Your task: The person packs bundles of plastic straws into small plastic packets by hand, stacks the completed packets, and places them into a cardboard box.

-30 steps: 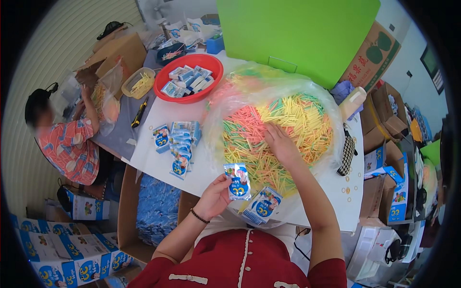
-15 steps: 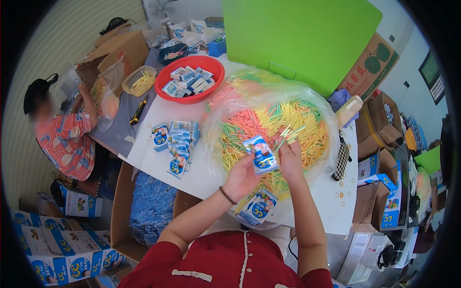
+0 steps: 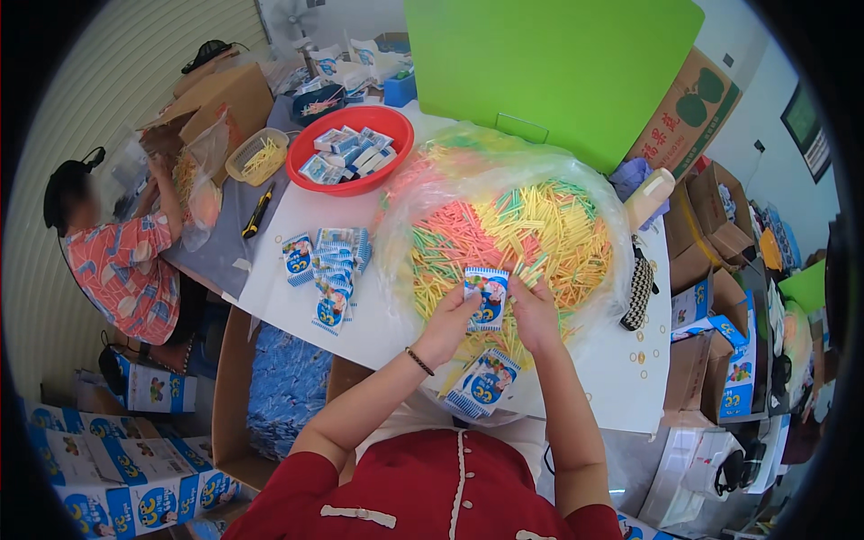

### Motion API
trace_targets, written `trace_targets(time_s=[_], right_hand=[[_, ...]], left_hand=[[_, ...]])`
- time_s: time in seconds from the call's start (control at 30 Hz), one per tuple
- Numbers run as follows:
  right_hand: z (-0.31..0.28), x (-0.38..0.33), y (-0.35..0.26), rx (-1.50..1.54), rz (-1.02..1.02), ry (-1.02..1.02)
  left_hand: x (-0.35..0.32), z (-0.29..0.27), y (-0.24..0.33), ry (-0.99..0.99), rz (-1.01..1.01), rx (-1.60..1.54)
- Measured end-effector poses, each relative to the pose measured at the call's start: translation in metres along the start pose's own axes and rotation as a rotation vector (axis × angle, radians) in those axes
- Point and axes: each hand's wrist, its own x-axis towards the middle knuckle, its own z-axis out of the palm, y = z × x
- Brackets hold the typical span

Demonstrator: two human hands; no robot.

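Note:
My left hand (image 3: pixel 450 326) grips a small blue-and-white packet (image 3: pixel 486 306) by its left edge, thumb across the front. Close beside the packet's upper right corner, my right hand (image 3: pixel 537 317) pinches a few thin pale yellow and green sticks (image 3: pixel 531 270). Whether the packet's top is torn open I cannot tell. Both hands are over a large clear plastic bag (image 3: pixel 393 261), its mouth spread wide and full of loose pink, yellow, green and orange sticks (image 3: pixel 450 227). Another such packet (image 3: pixel 483 384) lies at the bag's near edge, below my hands.
Several filled-looking packets (image 3: pixel 333 274) lie left on the white table (image 3: pixel 270 297). Behind them stands a red basin (image 3: pixel 373 184) of small packs. A carton (image 3: pixel 229 405) of blue wrappers is at lower left. A co-worker (image 3: pixel 126 261) sits far left. A patterned pouch (image 3: pixel 637 288) lies right.
My right hand has come down and left with the sticks, nearer the packet. The packet in my left hand has turned more upright.

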Motion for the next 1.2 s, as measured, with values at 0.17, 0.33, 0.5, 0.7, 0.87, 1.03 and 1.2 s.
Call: trace_targets(time_s=[0.17,0.33,0.5,0.7,0.87,1.03,1.2], right_hand=[[-0.022,0.005,0.007,-0.087,-0.007,0.075],[-0.032,0.008,0.005,-0.037,-0.066,0.069],[-0.003,-0.017,-0.023,0.177,-0.132,0.013],[0.016,-0.021,-0.031,-0.081,-0.308,-0.203],[0.013,-0.021,-0.03,-0.068,-0.16,-0.215],[0.013,-0.022,-0.032,0.039,-0.1,-0.245],[0.01,-0.025,-0.023,0.068,-0.101,-0.234]], left_hand=[[0.002,-0.013,0.003,0.03,-0.057,-0.109],[-0.001,-0.012,0.004,0.031,0.023,-0.094],[-0.004,-0.017,-0.004,-0.046,0.184,0.189],[-0.005,-0.011,-0.004,-0.068,0.204,0.338],[-0.005,-0.013,-0.001,-0.151,0.173,0.397],[-0.008,-0.022,-0.003,-0.21,0.125,0.416],[-0.012,-0.029,-0.006,-0.212,0.111,0.407]])
